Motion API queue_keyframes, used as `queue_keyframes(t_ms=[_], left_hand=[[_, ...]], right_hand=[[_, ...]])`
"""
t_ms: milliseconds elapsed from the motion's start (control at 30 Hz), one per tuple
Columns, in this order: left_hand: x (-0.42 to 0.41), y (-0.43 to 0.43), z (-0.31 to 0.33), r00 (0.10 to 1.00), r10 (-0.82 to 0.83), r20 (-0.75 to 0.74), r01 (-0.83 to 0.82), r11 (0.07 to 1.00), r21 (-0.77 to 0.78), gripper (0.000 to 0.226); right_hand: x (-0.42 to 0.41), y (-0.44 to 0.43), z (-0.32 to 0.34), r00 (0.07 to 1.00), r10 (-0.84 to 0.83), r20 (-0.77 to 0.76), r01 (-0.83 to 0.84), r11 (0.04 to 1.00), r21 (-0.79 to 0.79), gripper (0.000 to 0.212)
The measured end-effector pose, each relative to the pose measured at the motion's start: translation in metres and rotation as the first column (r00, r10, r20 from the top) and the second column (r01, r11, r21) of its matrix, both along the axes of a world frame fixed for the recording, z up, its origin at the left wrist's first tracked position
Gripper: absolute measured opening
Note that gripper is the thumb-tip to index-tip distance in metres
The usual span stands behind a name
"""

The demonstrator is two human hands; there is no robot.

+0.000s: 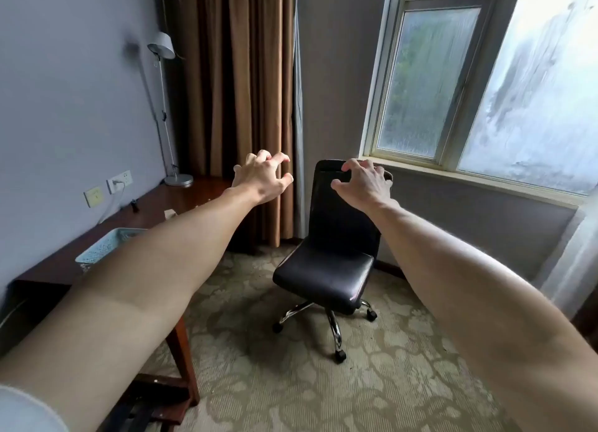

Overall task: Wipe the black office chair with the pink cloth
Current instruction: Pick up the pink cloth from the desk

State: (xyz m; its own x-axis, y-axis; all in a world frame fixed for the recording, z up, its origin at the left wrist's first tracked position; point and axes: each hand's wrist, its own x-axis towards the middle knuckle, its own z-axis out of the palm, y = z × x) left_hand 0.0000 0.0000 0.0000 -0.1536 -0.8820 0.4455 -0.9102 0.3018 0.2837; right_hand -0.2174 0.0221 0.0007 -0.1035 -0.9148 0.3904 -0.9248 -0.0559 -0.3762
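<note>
Now, L hand (262,177) & R hand (365,182) outstretched, fingers clawed, holding nothing, chair (323,273) ahead.

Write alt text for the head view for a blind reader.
Two bare arms reach out, left hand and right hand with fingers curled and holding nothing, toward a black office chair on carpet. A desk stands left, a window right.
</note>
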Motion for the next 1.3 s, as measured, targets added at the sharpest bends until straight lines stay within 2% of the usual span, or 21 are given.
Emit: queue_keyframes(t_ms=[467,900,1100,1300], left_hand=[[0.045,-0.117,-0.038,1.000,0.031,0.000,-0.031,0.996,0.084,0.044],[0.003,-0.247,-0.085,0.995,0.104,0.006,-0.104,0.986,0.132,0.041],[0.002,-0.282,-0.106,0.982,0.189,-0.007,-0.186,0.972,0.144,0.041],[0.043,-0.293,-0.132,0.953,0.303,-0.007,-0.296,0.936,0.192,0.041]], right_hand=[[0.051,-0.114,-0.043,0.999,-0.017,-0.031,0.020,0.995,0.103,0.048],[0.003,-0.264,-0.083,0.999,0.050,-0.016,-0.046,0.986,0.160,0.045],[0.002,-0.321,-0.099,0.989,0.141,-0.045,-0.129,0.970,0.208,0.045],[0.045,-0.354,-0.125,0.961,0.275,-0.033,-0.258,0.932,0.255,0.047]])
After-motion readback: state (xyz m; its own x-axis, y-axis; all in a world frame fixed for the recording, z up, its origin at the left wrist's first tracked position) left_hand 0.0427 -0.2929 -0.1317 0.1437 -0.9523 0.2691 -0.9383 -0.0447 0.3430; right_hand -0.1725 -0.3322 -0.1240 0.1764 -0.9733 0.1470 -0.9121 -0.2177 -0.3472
